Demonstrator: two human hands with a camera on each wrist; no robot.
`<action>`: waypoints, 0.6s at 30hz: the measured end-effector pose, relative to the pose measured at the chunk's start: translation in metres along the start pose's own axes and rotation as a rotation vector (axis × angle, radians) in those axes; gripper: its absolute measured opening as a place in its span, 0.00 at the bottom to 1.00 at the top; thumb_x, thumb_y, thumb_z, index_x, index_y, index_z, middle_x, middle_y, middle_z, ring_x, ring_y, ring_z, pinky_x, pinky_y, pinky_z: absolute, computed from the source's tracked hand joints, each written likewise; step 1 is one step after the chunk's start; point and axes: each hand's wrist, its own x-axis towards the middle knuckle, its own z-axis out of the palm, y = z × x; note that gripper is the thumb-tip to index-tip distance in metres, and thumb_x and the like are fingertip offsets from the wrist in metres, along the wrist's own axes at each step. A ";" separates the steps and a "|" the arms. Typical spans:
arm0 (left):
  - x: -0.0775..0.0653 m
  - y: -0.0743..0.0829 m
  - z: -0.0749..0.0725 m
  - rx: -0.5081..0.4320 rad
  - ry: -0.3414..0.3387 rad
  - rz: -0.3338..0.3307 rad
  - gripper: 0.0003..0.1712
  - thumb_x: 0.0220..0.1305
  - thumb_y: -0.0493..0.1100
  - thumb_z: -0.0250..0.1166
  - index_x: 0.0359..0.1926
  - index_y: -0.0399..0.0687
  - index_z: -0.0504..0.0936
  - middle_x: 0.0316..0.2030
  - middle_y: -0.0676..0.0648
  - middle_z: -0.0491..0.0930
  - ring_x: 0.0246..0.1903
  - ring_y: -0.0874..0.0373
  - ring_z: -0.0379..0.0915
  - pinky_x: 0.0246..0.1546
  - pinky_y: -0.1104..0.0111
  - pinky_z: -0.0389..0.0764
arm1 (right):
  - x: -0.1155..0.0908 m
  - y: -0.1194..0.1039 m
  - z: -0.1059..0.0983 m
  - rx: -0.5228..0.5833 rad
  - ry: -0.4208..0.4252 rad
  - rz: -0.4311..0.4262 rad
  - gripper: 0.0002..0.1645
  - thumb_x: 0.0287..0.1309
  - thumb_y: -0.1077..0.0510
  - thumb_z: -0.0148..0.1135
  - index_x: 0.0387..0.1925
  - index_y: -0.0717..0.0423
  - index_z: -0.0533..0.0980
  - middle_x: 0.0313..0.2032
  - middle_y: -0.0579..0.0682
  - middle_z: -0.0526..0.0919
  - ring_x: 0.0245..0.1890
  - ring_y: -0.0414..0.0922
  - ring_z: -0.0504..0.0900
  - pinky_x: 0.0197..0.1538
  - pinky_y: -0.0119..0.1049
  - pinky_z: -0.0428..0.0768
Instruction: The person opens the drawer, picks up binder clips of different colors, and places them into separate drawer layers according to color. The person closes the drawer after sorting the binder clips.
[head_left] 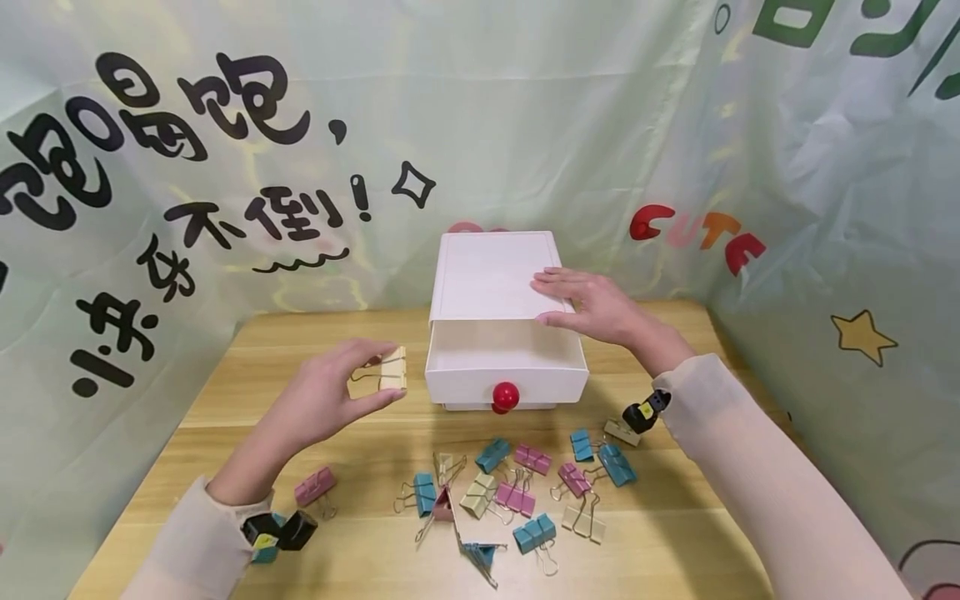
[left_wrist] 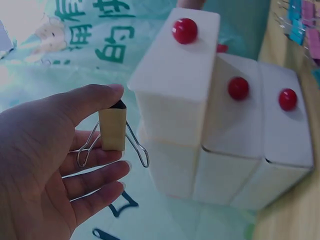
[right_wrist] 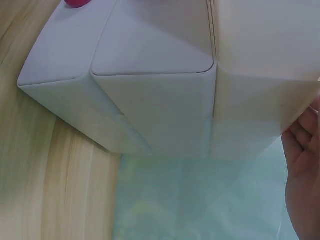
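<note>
My left hand (head_left: 322, 396) pinches a pale yellow binder clip (head_left: 393, 369) between thumb and fingers, just left of a white drawer box (head_left: 491, 275). In the left wrist view the clip (left_wrist: 113, 129) has both wire handles spread apart. The box has three stacked drawers, each with a red knob. Its top drawer (head_left: 472, 385) is pulled out toward me; the part of its inside that shows holds nothing. My right hand (head_left: 592, 308) rests on the box's top right edge with its fingers extended. In the right wrist view, that hand (right_wrist: 305, 160) touches the box's side.
Several blue, pink and yellow binder clips lie scattered on the wooden table (head_left: 360, 475) in front of the box. One pink clip (head_left: 315, 487) lies apart, near my left wrist. A printed cloth (head_left: 525, 125) hangs behind and beside the table.
</note>
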 end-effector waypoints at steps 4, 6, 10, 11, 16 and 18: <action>0.015 0.008 -0.004 -0.015 0.002 0.015 0.34 0.57 0.59 0.71 0.60 0.48 0.78 0.54 0.48 0.80 0.49 0.51 0.79 0.46 0.52 0.80 | 0.000 0.001 0.000 -0.002 0.007 -0.002 0.41 0.59 0.34 0.62 0.67 0.52 0.70 0.67 0.49 0.70 0.69 0.49 0.63 0.69 0.54 0.61; 0.023 0.012 -0.005 -0.015 -0.002 0.023 0.34 0.57 0.59 0.71 0.60 0.48 0.78 0.54 0.48 0.80 0.49 0.51 0.78 0.46 0.52 0.80 | 0.000 -0.001 0.000 0.003 0.008 0.008 0.40 0.59 0.34 0.62 0.67 0.51 0.70 0.67 0.48 0.70 0.69 0.48 0.63 0.69 0.54 0.61; 0.040 0.020 -0.006 -0.011 -0.027 0.036 0.35 0.57 0.60 0.71 0.61 0.48 0.78 0.52 0.49 0.80 0.49 0.53 0.78 0.46 0.53 0.80 | -0.001 -0.003 0.000 0.014 0.009 0.030 0.39 0.59 0.36 0.63 0.67 0.50 0.71 0.67 0.46 0.69 0.70 0.47 0.63 0.69 0.53 0.60; 0.044 0.022 -0.006 -0.008 -0.038 0.038 0.35 0.57 0.61 0.70 0.61 0.48 0.78 0.52 0.49 0.80 0.49 0.53 0.78 0.46 0.54 0.80 | -0.001 -0.004 0.000 0.017 0.010 0.035 0.39 0.59 0.36 0.63 0.66 0.50 0.71 0.67 0.46 0.69 0.70 0.47 0.63 0.69 0.53 0.60; 0.062 0.033 -0.005 0.010 -0.118 0.035 0.34 0.60 0.62 0.68 0.61 0.49 0.77 0.51 0.48 0.80 0.49 0.53 0.78 0.48 0.55 0.79 | -0.001 -0.005 0.000 0.027 0.019 0.045 0.39 0.59 0.36 0.63 0.66 0.50 0.71 0.67 0.46 0.69 0.70 0.46 0.63 0.70 0.52 0.60; 0.068 0.036 -0.004 0.023 -0.149 0.031 0.34 0.61 0.62 0.66 0.61 0.49 0.77 0.53 0.48 0.80 0.50 0.53 0.78 0.51 0.55 0.78 | -0.001 -0.006 0.000 0.031 0.020 0.049 0.39 0.59 0.35 0.63 0.67 0.50 0.71 0.67 0.46 0.69 0.70 0.46 0.63 0.70 0.52 0.59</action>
